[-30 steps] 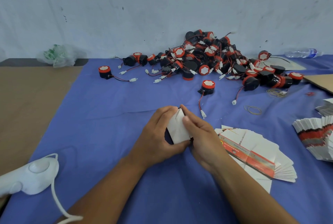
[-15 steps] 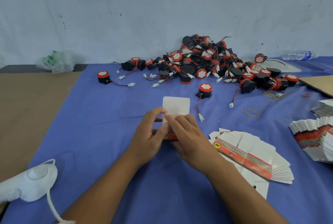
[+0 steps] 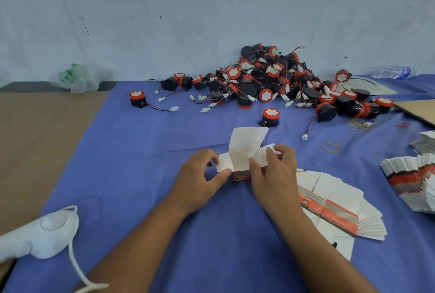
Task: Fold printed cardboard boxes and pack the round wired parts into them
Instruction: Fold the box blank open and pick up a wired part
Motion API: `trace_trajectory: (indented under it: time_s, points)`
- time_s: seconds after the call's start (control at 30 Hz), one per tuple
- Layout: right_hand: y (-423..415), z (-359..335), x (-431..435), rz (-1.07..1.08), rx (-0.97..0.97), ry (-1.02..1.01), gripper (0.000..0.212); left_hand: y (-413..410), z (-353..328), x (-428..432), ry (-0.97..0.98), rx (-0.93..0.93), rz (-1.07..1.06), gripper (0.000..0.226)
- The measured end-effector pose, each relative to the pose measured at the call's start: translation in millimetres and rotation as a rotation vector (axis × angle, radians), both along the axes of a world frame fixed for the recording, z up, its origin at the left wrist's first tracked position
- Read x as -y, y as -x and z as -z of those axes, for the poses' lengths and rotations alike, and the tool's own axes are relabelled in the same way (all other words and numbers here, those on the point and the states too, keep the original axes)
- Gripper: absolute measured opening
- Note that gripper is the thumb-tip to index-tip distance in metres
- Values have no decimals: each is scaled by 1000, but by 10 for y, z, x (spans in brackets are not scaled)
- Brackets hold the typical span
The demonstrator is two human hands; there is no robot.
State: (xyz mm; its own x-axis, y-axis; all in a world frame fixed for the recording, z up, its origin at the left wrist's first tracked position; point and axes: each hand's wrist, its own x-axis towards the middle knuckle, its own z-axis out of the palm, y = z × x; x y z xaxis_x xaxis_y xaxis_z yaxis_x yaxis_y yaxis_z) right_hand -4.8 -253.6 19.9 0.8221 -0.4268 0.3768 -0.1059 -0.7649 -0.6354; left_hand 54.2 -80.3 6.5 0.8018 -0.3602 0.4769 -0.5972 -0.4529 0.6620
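Fanned stack of flat red-and-white printed cardboard box blanks (image 3: 334,208), right, on blue cloth (image 3: 141,151); beside it, half-folded box (image 3: 244,146), top flap raised, left hand (image 3: 200,175) and right hand (image 3: 273,172) each pinching a white side flap; beyond, lone black-and-red round wired part (image 3: 270,116); farthest, heaped pile of such parts (image 3: 270,80) against the wall.

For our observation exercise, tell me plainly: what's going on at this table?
A person is folding a printed cardboard box over the blue cloth. The left grip pinches its left side flap, the right grip holds the right one, and the large white flap stands open. The round wired parts lie piled by the wall, none in hand. Flat boxes are fanned out at the right.
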Motion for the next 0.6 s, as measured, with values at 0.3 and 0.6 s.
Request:
trace_trajectory:
  time_s: [0.3, 0.6]
  points:
    - [-2, -60, 5, -60, -169, -63, 17, 13, 27, 54, -225, -62, 65, 54]
    - [-553, -287, 218, -163, -280, 2, 52, -164, -22, -120, 267, -365, -74, 26]
